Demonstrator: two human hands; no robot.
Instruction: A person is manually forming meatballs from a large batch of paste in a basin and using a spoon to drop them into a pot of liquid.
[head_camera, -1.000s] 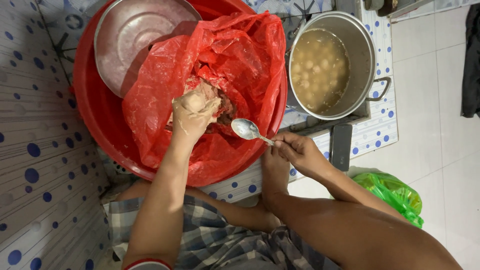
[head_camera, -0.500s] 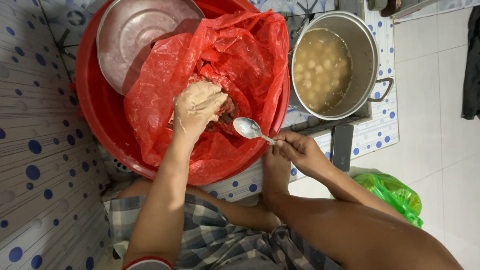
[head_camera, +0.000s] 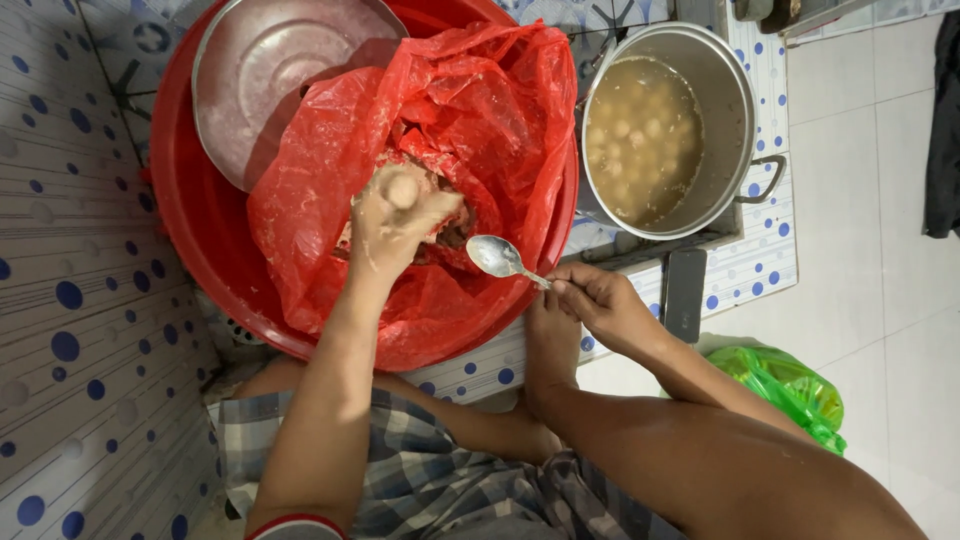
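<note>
While the left hand (head_camera: 395, 220) squeezes a soft, sticky-looking lump of paste (head_camera: 403, 190) up through its closed grip inside the red bag (head_camera: 470, 110), the right hand (head_camera: 600, 305) pinches a spoon (head_camera: 497, 257) by its handle end, likely best for scooping.

Soft, even indoor light is filling the scene. Glare is shining off the metal lid (head_camera: 275, 85) and spoon (head_camera: 497, 256). Shadows are staying faint. Edges are bending slightly; focus is holding sharp throughout.

Red bag (head_camera: 480, 110), red basin (head_camera: 185, 230), blue-dotted white tiles (head_camera: 70, 330)
</note>
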